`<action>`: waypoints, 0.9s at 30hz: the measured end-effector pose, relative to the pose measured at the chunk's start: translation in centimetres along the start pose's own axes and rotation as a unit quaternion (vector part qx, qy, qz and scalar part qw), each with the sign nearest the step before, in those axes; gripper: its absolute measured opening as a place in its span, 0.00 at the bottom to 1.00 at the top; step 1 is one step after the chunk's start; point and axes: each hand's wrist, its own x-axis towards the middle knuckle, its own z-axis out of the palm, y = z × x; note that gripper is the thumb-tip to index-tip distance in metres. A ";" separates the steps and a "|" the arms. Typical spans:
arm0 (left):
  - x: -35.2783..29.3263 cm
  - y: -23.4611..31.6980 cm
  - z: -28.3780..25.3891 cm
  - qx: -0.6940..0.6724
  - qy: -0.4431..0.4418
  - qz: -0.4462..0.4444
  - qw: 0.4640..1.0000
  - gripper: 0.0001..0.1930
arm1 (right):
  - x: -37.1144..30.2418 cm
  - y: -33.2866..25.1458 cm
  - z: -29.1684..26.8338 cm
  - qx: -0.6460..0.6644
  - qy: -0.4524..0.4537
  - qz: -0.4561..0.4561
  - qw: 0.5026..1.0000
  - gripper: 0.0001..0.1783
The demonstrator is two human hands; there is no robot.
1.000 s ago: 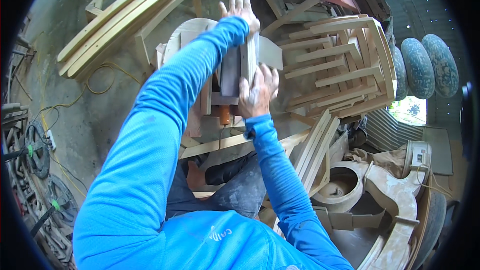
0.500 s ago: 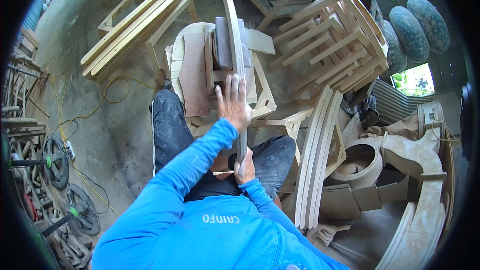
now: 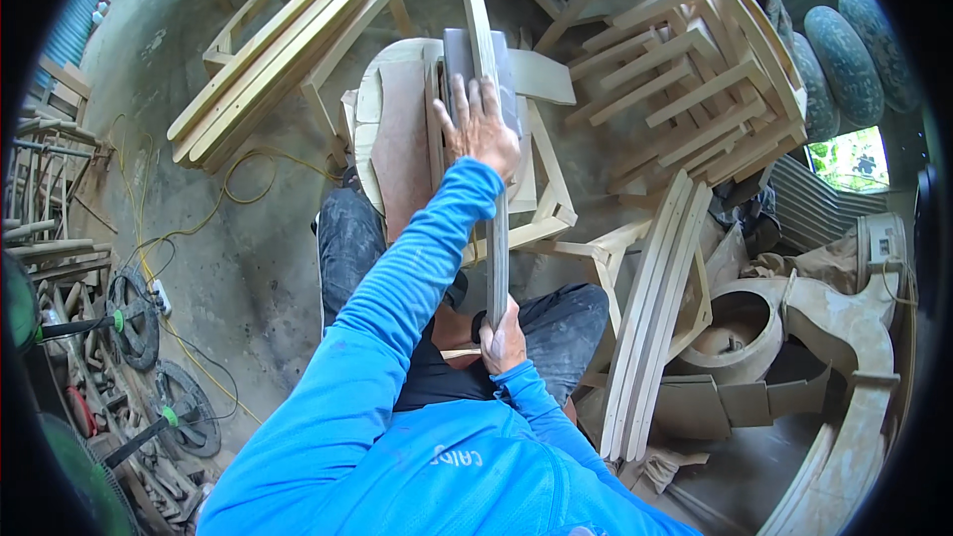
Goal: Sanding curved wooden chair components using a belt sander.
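Observation:
A long, slightly curved wooden slat [image 3: 497,258] stands on edge and runs away from my lap. My left hand [image 3: 483,135] lies on its middle stretch, fingers extended and spread; whatever is under the palm is hidden. Lower down, my right hand [image 3: 504,339] wraps round the slat's near end. Beneath the slat's far half sits a grey block [image 3: 460,52], on a stand topped with pale wood and a brownish board [image 3: 397,144].
Curved slats [image 3: 660,308] lean on a wooden frame to my right. Slatted frames [image 3: 705,89] are stacked beyond. More long curved pieces [image 3: 283,50] rest at far left. A yellow cord [image 3: 189,228] crosses the floor. A large carved piece [image 3: 839,323] stands at right.
My left hand has slid forward along the slat, away from my body. My right hand keeps its grip on the near end. The whole view has shifted slightly.

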 end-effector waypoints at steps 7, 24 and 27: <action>10.8 -0.5 0.4 -0.005 -0.004 -0.034 0.999 0.41 | 9.5 -4.0 -1.5 -0.149 0.094 -0.108 0.979 0.42; 34.6 -4.9 3.0 -0.030 -0.115 -0.146 0.982 0.39 | 32.5 -11.6 -2.4 -0.258 0.127 -0.135 0.948 0.35; 37.5 -6.3 2.6 -0.112 -0.186 -0.058 0.974 0.37 | 36.0 -12.7 -2.0 -0.268 0.139 -0.149 0.942 0.34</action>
